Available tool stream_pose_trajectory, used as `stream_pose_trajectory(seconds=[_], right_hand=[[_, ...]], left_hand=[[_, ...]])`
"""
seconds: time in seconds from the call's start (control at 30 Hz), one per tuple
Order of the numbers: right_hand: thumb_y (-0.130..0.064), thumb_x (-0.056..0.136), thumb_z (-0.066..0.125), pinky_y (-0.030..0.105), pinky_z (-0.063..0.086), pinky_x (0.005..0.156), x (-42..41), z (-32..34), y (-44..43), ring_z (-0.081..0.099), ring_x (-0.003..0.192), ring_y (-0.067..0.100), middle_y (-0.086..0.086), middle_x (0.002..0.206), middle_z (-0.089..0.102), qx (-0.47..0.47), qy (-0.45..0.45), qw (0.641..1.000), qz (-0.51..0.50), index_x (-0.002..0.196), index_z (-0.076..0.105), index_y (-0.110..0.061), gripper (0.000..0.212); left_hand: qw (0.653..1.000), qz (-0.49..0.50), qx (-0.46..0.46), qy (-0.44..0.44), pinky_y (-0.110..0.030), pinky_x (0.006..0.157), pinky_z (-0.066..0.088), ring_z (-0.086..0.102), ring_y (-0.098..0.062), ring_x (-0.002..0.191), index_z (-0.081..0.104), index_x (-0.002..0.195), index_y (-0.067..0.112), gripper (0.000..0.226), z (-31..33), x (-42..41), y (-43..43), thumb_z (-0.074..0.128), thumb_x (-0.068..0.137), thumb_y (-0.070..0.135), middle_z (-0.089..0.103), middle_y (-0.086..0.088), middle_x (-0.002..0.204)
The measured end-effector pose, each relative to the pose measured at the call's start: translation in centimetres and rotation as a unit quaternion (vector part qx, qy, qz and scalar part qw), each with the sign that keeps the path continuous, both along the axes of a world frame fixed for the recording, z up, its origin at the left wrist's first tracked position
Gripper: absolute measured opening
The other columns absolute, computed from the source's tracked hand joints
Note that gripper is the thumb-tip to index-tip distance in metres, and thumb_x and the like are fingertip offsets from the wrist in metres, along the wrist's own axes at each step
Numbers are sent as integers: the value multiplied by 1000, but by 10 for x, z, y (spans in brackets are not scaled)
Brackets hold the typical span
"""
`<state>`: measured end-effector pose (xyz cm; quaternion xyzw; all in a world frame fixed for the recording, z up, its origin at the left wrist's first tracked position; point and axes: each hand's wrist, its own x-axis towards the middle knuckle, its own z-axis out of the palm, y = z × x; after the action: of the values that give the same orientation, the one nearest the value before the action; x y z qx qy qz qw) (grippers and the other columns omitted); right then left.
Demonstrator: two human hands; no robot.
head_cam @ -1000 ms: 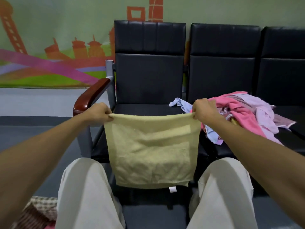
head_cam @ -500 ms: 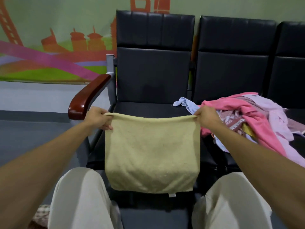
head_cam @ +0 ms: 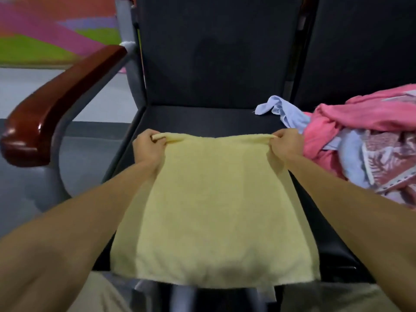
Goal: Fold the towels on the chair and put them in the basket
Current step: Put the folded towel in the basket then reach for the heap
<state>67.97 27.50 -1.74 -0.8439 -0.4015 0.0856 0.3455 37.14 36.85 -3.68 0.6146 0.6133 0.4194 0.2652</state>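
A pale yellow towel [head_cam: 213, 210], folded double, lies spread on the black chair seat [head_cam: 202, 118], its near edge hanging over the seat's front. My left hand [head_cam: 147, 146] pinches its far left corner and my right hand [head_cam: 286, 144] pinches its far right corner, both low over the seat. A heap of unfolded towels [head_cam: 360, 136] in pink, light blue and a patterned mauve covers the seat to the right. No basket is in view.
A glossy brown wooden armrest [head_cam: 58, 104] on a grey metal frame stands to the left of the seat. The black backrest [head_cam: 216, 48] rises behind it. Grey floor lies on the left, below a colourful wall mural [head_cam: 45, 30].
The towel hung in the air in front of my knees before; my hands have carried it forward and down, so it now lies flat on the seat. The view has moved closer.
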Motion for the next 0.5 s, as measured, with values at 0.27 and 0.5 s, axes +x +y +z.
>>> stream_pose_trajectory(seconds=[0.27,0.5], right_hand=[[-4,92,53,34,37,108,14,-9,24,48,128,28,10,139,53,35,-17,993,112,139,50,-14,48],[-14,89,66,27,46,88,-10,2,-61,61,101,21,6,112,66,-26,-101,959,263,106,70,-11,18]], left_hand=[[966,-188,57,167,-25,102,30,32,0,126,29,148,25,55,-2,26,26,46,97,15,12,12,159],[911,-327,17,252,-23,91,42,50,1,102,55,113,28,19,10,-12,-59,55,94,26,36,19,120]])
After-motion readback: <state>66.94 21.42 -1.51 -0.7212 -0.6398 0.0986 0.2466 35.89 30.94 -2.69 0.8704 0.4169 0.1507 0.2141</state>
